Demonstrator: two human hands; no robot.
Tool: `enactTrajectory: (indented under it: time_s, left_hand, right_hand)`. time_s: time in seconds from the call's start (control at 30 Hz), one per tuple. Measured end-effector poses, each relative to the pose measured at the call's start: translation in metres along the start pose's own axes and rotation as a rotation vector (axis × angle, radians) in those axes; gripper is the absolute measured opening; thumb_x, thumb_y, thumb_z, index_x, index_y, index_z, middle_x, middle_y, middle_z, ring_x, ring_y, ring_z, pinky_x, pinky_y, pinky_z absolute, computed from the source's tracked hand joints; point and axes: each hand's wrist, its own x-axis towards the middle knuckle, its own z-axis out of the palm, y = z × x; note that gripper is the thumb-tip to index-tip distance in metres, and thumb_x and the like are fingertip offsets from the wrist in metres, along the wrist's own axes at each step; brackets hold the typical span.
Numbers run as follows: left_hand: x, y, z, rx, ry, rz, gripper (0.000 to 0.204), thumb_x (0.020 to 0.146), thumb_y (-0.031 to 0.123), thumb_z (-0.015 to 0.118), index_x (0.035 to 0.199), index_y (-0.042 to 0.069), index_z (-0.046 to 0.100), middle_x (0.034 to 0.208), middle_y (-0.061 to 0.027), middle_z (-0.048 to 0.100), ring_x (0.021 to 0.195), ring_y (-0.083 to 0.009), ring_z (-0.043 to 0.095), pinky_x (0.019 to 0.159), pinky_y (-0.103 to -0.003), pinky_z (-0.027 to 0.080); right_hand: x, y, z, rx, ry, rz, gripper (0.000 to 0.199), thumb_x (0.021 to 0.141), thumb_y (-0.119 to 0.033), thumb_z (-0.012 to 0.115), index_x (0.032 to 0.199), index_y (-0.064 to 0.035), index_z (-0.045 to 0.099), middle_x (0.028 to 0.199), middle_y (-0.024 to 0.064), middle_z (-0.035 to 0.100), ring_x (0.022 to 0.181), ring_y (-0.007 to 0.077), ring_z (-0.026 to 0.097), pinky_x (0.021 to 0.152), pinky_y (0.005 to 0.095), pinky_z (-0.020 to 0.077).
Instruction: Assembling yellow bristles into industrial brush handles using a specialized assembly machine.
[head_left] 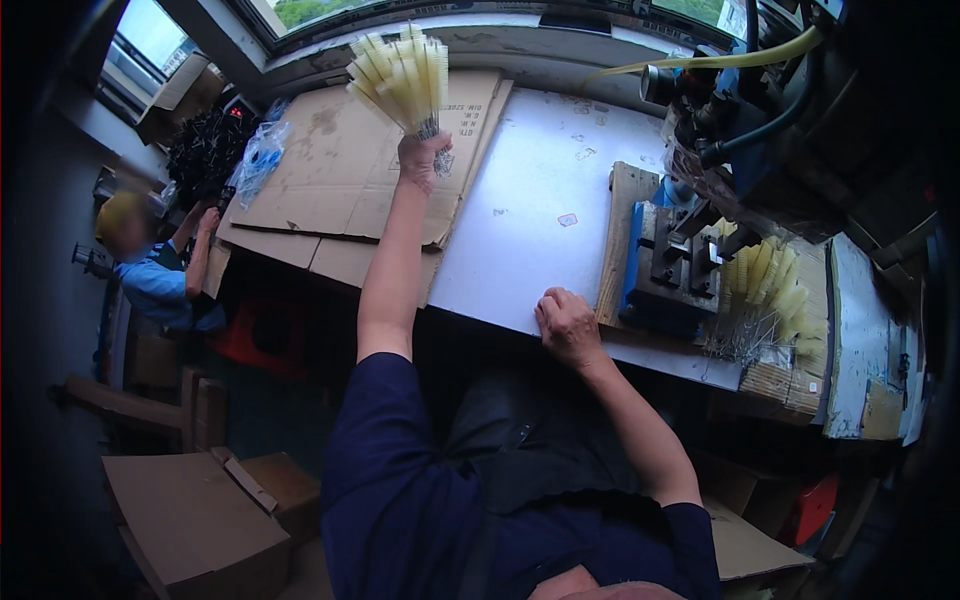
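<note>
My left hand, arm stretched out over the cardboard, is closed around the wire stems of a bundle of brushes. Their pale yellow bristle heads fan out upward, and the thin twisted wire ends poke out below my fist. My right hand rests at the front edge of the white tabletop, its fingers curled in and nothing showing in them. Just right of it stands a metal fixture on a blue base. More yellow brushes lie in a heap beyond that fixture.
Flat cardboard sheets cover the table's left part. A machine with hoses overhangs the right side. At far left a co-worker in a blue shirt handles something near a dark pile. Cardboard boxes stand behind at lower left.
</note>
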Motion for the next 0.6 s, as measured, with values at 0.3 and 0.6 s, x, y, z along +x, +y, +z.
enactTrajectory:
  time_s: [0.3, 0.6]
  left_hand:
    - [-0.089, -0.060, 0.035, -0.153, -0.049, 0.150, 0.027, 0.076, -0.006, 0.072, 0.098, 0.005, 0.061, 0.086, -0.0025, 0.060, 0.078, -0.0156, 0.061, 0.069, -0.032, 0.054]
    - [-0.129, -0.051, 0.030, -0.079, -0.197, -0.067, 0.036, 0.081, -0.005, 0.067, 0.115, 0.000, 0.057, 0.095, -0.0079, 0.064, 0.078, -0.0172, 0.063, 0.077, -0.031, 0.055]
  right_hand:
    - [0.008, -0.012, 0.003, 0.005, 0.007, -0.054, 0.011, 0.086, -0.004, 0.056, 0.075, -0.0025, 0.055, 0.080, 0.0153, 0.059, 0.070, 0.0274, 0.058, 0.063, 0.0370, 0.0465]
    - [-0.002, -0.006, 0.012, 0.003, 0.069, -0.067, 0.004, 0.077, -0.007, 0.059, 0.079, -0.0050, 0.056, 0.082, 0.0116, 0.056, 0.076, 0.0282, 0.060, 0.070, 0.0382, 0.0474]
